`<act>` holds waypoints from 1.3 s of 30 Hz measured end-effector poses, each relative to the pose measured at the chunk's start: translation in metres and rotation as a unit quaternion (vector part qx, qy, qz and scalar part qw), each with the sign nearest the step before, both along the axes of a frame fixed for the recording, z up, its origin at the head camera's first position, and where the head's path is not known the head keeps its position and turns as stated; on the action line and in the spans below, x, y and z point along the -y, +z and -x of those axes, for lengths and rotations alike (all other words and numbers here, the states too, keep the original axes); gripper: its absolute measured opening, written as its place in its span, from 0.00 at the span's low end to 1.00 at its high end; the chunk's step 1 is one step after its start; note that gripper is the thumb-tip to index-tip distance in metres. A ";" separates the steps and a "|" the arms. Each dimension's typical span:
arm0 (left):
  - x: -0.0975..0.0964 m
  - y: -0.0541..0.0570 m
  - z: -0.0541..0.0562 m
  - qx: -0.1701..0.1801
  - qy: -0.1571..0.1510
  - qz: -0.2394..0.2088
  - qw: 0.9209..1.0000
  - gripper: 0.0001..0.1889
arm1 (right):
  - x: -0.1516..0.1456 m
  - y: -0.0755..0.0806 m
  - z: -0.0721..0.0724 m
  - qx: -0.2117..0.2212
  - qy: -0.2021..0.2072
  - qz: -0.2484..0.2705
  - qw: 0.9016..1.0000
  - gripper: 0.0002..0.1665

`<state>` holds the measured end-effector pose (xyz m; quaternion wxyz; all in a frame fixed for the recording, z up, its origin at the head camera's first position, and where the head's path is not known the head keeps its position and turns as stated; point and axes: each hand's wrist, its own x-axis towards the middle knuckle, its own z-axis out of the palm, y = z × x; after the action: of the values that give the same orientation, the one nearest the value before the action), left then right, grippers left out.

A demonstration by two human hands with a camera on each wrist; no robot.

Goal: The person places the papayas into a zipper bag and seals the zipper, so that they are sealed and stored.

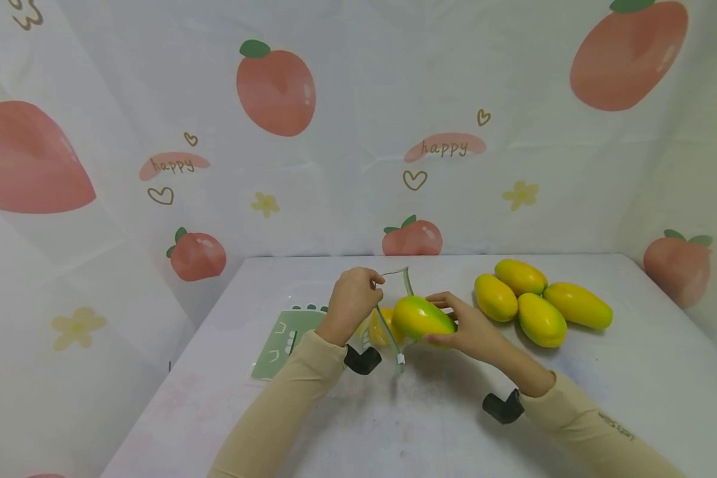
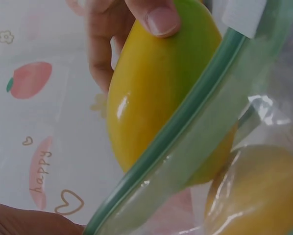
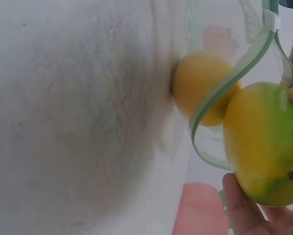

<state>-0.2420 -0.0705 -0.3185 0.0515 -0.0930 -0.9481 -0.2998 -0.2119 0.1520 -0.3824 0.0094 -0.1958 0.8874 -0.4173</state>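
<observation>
My left hand pinches the green zip edge of a clear zip bag, holding its mouth apart. In my right hand is a yellow-green mango, gripped between thumb and fingers at the bag's opening. The left wrist view shows this mango partly behind the zip strip. One yellow mango sits inside the bag, seen through the clear plastic. A white slider is at the near end of the zip.
Several more mangoes lie grouped on the right side of the white table. A flat green piece with a cartoon face lies at the left, partly hidden by the left arm. A fruit-print cloth hangs behind.
</observation>
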 end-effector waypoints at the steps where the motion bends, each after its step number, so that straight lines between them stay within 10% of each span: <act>1: 0.000 0.001 0.000 -0.001 0.000 0.000 1.000 0.14 | 0.000 0.000 0.000 -0.007 0.002 0.000 1.000 0.39; 39: -0.006 0.007 0.000 -0.007 -0.001 0.006 1.000 0.14 | 0.019 0.007 0.007 0.019 0.079 0.036 0.996 0.30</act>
<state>-0.2422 -0.0644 -0.3112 0.0569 -0.0964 -0.9493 -0.2938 -0.2187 0.1333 -0.3757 0.0516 -0.2573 0.8534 -0.4504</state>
